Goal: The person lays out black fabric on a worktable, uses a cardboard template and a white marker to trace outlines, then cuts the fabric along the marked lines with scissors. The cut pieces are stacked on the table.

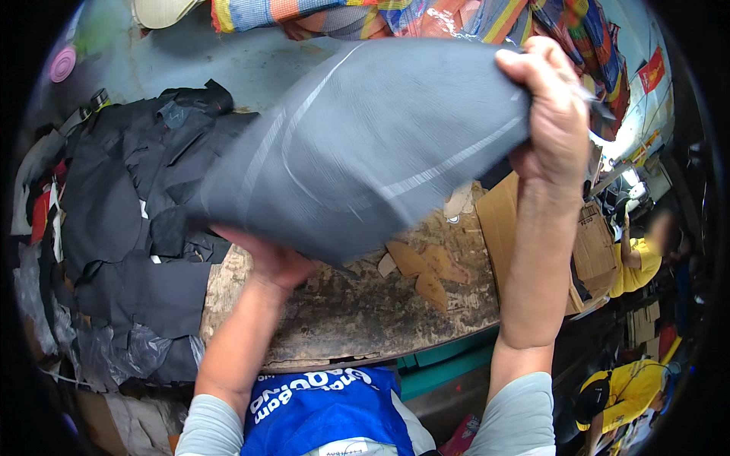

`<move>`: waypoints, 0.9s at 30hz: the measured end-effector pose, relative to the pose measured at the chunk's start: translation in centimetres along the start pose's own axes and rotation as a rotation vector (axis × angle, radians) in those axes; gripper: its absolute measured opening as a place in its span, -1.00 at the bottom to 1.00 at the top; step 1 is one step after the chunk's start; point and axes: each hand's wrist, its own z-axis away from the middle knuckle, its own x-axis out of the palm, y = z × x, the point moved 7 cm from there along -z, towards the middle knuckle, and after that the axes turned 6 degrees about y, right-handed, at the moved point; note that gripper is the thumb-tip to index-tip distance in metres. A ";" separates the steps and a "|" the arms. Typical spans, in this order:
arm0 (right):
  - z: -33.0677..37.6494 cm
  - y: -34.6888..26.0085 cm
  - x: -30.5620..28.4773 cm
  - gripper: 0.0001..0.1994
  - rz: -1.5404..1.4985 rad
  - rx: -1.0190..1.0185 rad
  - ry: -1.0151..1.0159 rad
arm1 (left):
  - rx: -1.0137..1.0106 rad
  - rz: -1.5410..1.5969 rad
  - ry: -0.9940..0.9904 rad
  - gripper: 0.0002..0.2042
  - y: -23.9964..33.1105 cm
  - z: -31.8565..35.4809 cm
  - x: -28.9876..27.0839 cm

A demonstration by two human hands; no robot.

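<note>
A dark grey-black sheet of leather-like material [334,129], with pale chalk-like lines across its face, is held up tilted over the table and slightly blurred. At its upper right corner, my right hand [551,114] is closed on the edge, thumb in front. A thin pointed thing [597,104] sticks out behind that hand; I cannot make out what it is. My left hand [266,258] holds the sheet's lower left edge from below, its fingers mostly hidden by the sheet. Beneath lies a worn wooden tabletop [334,319] with brown cut-out pieces [431,267].
Black material pieces [106,182] are heaped at the left, with clear plastic [137,349] near them. A cardboard box [506,235] stands at the right. Striped woven sacks [365,21] lie at the far side. Two people in yellow shirts [639,266] are farther right.
</note>
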 end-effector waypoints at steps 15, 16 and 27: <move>29.4 6.0 -0.1 -0.78 0.435 0.705 -0.672 | -0.103 -1.445 0.407 -0.38 20.1 17.6 -13.8; 29.6 8.3 -1.6 -0.78 0.599 0.652 -0.533 | -0.197 -1.435 0.520 -0.41 19.6 18.3 -16.3; 31.2 17.0 -0.7 -0.56 1.002 0.441 -0.271 | 0.019 -1.768 0.465 -0.59 21.4 15.5 -15.7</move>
